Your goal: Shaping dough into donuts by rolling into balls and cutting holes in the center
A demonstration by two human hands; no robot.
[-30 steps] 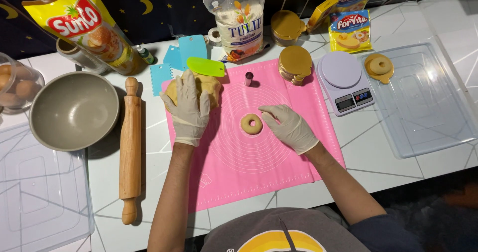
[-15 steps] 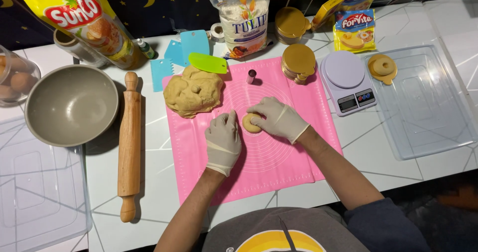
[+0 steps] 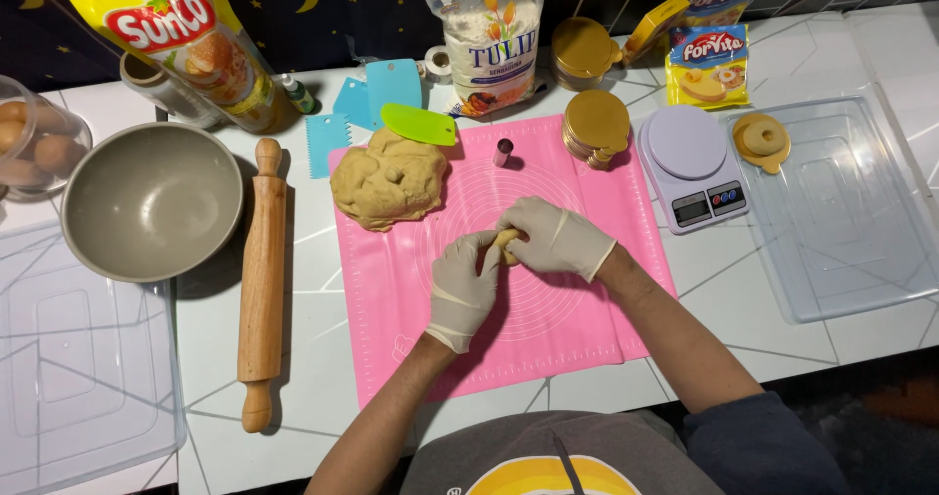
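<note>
Both my hands wear pale gloves and meet over the middle of the pink silicone mat (image 3: 548,329). My left hand (image 3: 462,288) and my right hand (image 3: 556,237) together pinch a small tan piece of dough (image 3: 506,240), mostly hidden by the fingers. A large lump of the same dough (image 3: 389,178) lies on the mat's far left corner, apart from my hands. A small metal round cutter (image 3: 503,152) stands on the mat beyond my hands.
A wooden rolling pin (image 3: 262,280) and a grey bowl (image 3: 152,202) lie left of the mat. A kitchen scale (image 3: 691,167), gold round cardboard bases (image 3: 597,123) and a clear tray (image 3: 841,211) holding one dough ring (image 3: 762,140) sit right. Bags, scrapers and eggs line the back.
My left hand left the big dough lump, crossed the mat to the right and joined my right hand on the small piece, which is now lifted between the fingers.
</note>
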